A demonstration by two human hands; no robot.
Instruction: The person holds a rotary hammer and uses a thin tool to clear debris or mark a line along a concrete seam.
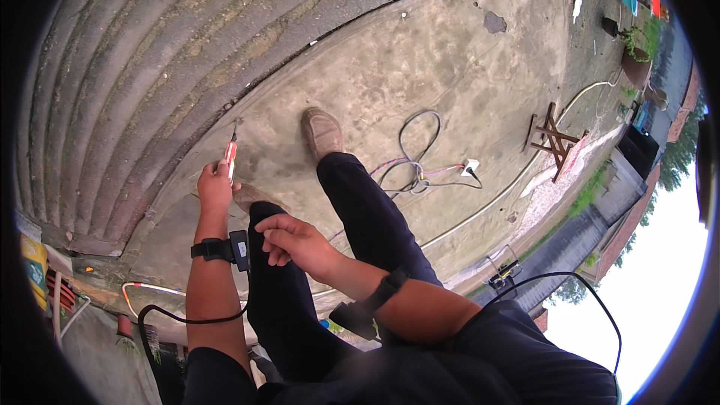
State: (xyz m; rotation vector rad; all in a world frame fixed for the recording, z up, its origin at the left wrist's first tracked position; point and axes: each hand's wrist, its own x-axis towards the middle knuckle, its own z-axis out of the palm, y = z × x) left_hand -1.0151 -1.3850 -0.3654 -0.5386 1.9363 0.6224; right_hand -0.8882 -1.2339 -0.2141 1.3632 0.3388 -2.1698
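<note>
My left hand (215,183) is closed around a slim hand tool with a red-and-white handle (230,157). Its thin dark tip points away from me, low over the concrete near the edge of the steps; whether the tip is a blade or a shaft cannot be made out. In front of my thighs, my right hand (298,244) is held with its fingers curled in and the thumb against them. Anything inside those fingers is too small or hidden to name. Black straps ring both forearms, and a black cable runs from the left one.
Concrete steps (150,105) rise along the left. On the ground ahead lie a coiled cable (409,157) and a white socket block (470,167). A folding wooden stool (553,141) stands at the right beside a long pale hose (502,195). My brown shoes (322,132) rest on the concrete.
</note>
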